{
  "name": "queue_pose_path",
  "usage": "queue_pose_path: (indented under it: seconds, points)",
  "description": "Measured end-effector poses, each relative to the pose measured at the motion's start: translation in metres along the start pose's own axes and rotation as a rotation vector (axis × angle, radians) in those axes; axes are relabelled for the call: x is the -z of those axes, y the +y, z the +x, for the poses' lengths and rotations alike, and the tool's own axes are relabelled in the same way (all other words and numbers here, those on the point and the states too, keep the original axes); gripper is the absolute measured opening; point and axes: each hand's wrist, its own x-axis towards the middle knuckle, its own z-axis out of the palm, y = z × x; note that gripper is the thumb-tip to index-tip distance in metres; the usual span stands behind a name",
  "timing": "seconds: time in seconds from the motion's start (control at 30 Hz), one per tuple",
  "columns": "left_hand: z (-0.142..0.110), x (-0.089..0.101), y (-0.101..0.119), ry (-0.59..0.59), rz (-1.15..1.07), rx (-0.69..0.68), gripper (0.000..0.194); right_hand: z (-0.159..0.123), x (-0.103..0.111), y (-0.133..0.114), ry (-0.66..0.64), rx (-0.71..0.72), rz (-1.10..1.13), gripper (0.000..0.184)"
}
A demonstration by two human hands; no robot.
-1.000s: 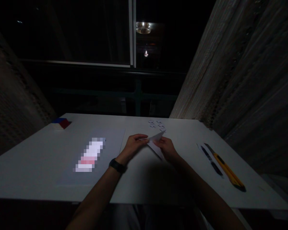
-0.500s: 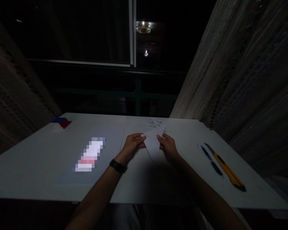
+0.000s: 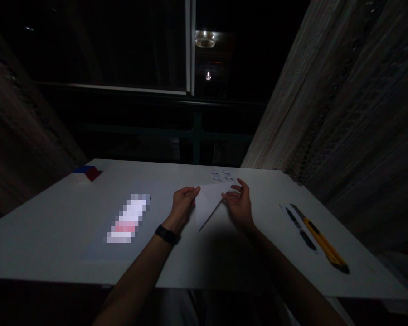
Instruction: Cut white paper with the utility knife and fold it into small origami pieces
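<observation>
A folded white paper triangle (image 3: 208, 203) lies on the white table (image 3: 54, 217) in dim light, its point toward me. My left hand (image 3: 182, 206), with a dark watch on the wrist, rests its fingers on the paper's left edge. My right hand (image 3: 238, 203) pinches the paper's upper right corner with thumb and forefinger, the other fingers lifted and spread. Both hands touch the paper close to the table's middle.
A yellow utility knife (image 3: 321, 240) and a dark pen (image 3: 299, 224) lie at the right. Small paper cut-outs (image 3: 221, 174) sit beyond the hands. A blue sheet with a blurred patch (image 3: 129, 218) lies left, a red-and-blue block (image 3: 86, 172) at the far left corner. Dark window ahead.
The paper, held up and tilted between both hands before, has been turned and laid flat on the table. My right fingers have spread out at its corner.
</observation>
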Motion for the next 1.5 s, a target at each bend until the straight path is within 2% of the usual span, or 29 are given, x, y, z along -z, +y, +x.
queue_pose_path:
  seconds: [0.1, 0.2, 0.3, 0.37, 0.5, 0.63, 0.8, 0.9, 1.1, 1.2, 1.27, 1.37, 1.43, 1.5]
  points:
    - [0.003, 0.001, -0.003, 0.033, 0.021, -0.065, 0.031, 0.0, 0.002, -0.003, 0.029, 0.119, -0.085, 0.075]
    - [0.003, 0.0, -0.003, 0.056, 0.038, -0.089, 0.032, 0.004, 0.009, -0.007, 0.039, 0.299, -0.281, 0.066]
    - [0.002, -0.001, -0.001, 0.032, 0.022, -0.076, 0.032, 0.008, 0.016, -0.011, -0.032, 0.498, -0.486, 0.047]
    - [0.0, -0.002, 0.0, 0.012, 0.027, -0.071, 0.032, 0.01, 0.019, -0.014, -0.119, 0.58, -0.556, 0.036]
    - [-0.003, -0.003, 0.003, -0.029, 0.086, -0.042, 0.034, 0.006, 0.019, -0.02, -0.256, 0.612, -0.568, 0.036]
    - [-0.003, -0.003, 0.002, -0.014, 0.126, -0.055, 0.035, 0.001, 0.014, -0.022, -0.287, 0.597, -0.475, 0.032]
    - [-0.001, -0.002, 0.003, 0.033, 0.158, -0.12, 0.032, -0.001, 0.009, -0.021, -0.277, 0.541, -0.296, 0.006]
    - [-0.001, -0.001, 0.007, 0.048, 0.062, -0.081, 0.033, 0.004, 0.013, -0.022, -0.275, 0.49, -0.249, 0.002]
    - [0.0, 0.004, 0.013, 0.109, -0.045, -0.017, 0.04, 0.009, 0.018, -0.019, -0.417, 0.201, -0.122, 0.03]
    - [0.0, 0.003, 0.012, 0.111, -0.044, -0.026, 0.041, 0.003, 0.01, -0.01, -0.318, 0.019, -0.039, 0.024]
    - [0.0, 0.003, 0.011, 0.115, -0.05, -0.037, 0.041, -0.001, 0.004, -0.005, -0.286, -0.117, 0.086, 0.047]
    - [0.002, 0.003, 0.009, 0.149, -0.066, -0.064, 0.039, -0.005, 0.001, -0.004, -0.346, -0.283, 0.287, 0.081]
    - [0.003, 0.004, 0.008, 0.184, -0.088, -0.108, 0.037, -0.005, 0.001, -0.007, -0.342, -0.337, 0.338, 0.088]
    - [0.003, 0.004, 0.009, 0.164, -0.106, -0.148, 0.037, -0.004, 0.003, -0.01, -0.295, -0.351, 0.355, 0.088]
